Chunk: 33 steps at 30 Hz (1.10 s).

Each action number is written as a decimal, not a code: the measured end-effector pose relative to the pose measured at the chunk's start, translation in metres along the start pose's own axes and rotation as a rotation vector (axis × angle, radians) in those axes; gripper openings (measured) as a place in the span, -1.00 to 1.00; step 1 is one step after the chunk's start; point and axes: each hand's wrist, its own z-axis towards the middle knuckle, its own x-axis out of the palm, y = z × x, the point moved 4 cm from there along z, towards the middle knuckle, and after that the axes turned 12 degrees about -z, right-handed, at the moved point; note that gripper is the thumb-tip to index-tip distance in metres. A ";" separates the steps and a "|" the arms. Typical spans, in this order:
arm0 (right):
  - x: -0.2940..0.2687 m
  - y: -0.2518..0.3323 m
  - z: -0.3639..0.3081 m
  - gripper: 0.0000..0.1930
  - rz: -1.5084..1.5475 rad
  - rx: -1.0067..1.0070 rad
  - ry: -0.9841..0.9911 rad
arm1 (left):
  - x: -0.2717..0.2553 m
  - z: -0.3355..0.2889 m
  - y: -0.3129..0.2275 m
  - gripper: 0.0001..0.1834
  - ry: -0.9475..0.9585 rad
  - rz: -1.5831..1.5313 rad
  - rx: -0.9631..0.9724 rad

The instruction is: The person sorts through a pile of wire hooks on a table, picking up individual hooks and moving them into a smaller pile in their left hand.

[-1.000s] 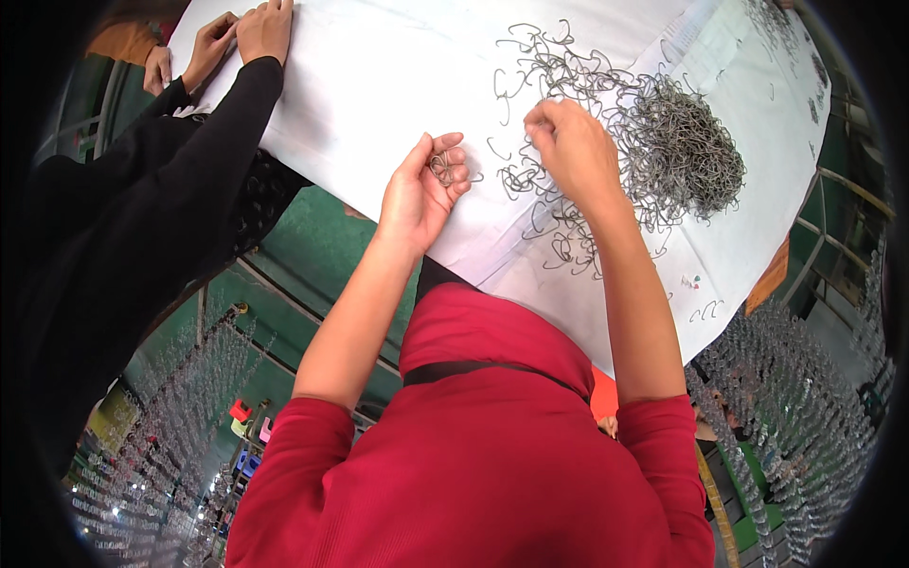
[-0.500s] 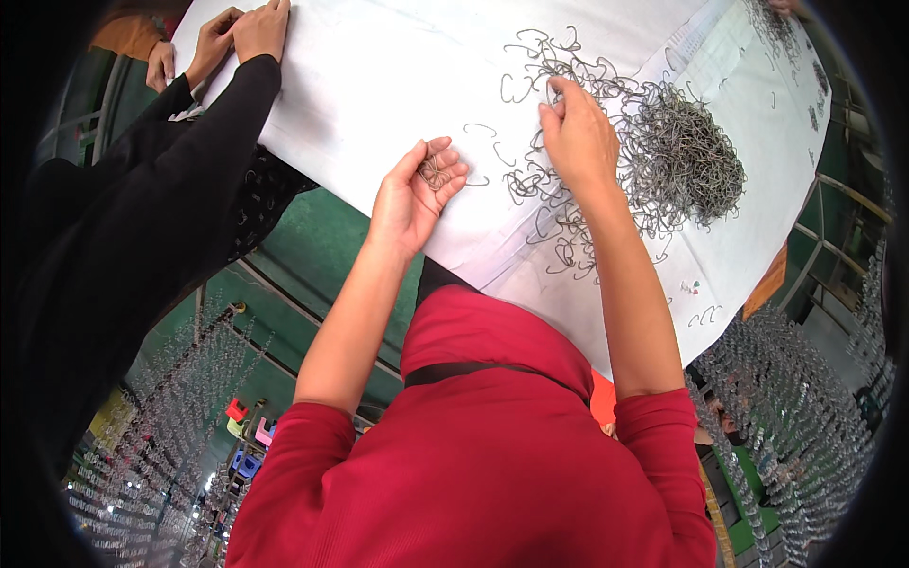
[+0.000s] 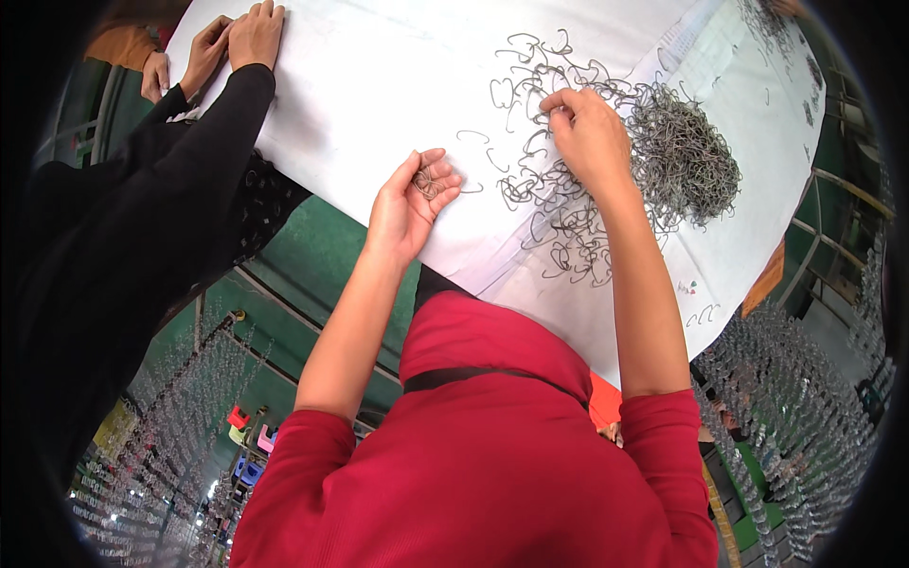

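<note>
My left hand (image 3: 402,216) is palm up over the near part of the white-covered table (image 3: 379,80). Its half-curled fingers cradle a small bunch of bent wire hooks (image 3: 426,183). My right hand (image 3: 597,147) reaches in among loose dark wire hooks (image 3: 578,232) spread over the surface. Thumb and forefinger come together there in a pinch; what lies between the tips is too small to make out. Right of that hand stands a dense heap of the same hooks (image 3: 696,161). A few stray hooks (image 3: 473,137) lie between my two hands.
At the far left, another person's hands (image 3: 254,38) rest on the table edge, in black sleeves. A hand beside an orange sleeve (image 3: 118,45) is behind them. More hooks (image 3: 765,24) lie far right. Hanging strands (image 3: 795,417) fill the space below right.
My right hand has shifted slightly right and nearer to me among the loose hooks. My left hand has barely moved, keeping its bunch of hooks.
</note>
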 end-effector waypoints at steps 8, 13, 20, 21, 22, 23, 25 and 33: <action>-0.001 0.003 0.018 -0.73 0.028 -0.036 -0.092 | 0.005 0.000 0.002 -0.72 0.036 0.025 -0.035; 0.005 0.029 -0.009 -0.71 0.053 -0.171 0.043 | 0.002 0.004 0.001 -0.66 0.041 0.003 -0.054; 0.011 0.013 -0.032 -0.78 0.097 -0.071 0.007 | 0.007 0.003 0.001 -0.69 0.025 0.053 -0.047; 0.011 0.014 -0.033 -0.79 0.119 -0.103 0.050 | 0.006 0.003 0.001 -0.69 0.026 0.053 -0.051; 0.007 0.015 -0.027 -0.81 0.121 -0.094 0.001 | 0.005 0.003 0.000 -0.69 0.025 0.053 -0.054; 0.001 0.015 -0.017 -0.83 0.126 -0.085 -0.049 | 0.005 0.003 -0.001 -0.69 0.025 0.056 -0.056; -0.006 0.013 0.010 -0.88 0.134 -0.057 -0.138 | 0.005 0.004 -0.001 -0.66 0.034 0.049 -0.064; -0.008 0.006 0.089 -0.84 -0.114 -0.021 0.022 | 0.005 0.004 -0.001 -0.63 0.061 0.059 -0.047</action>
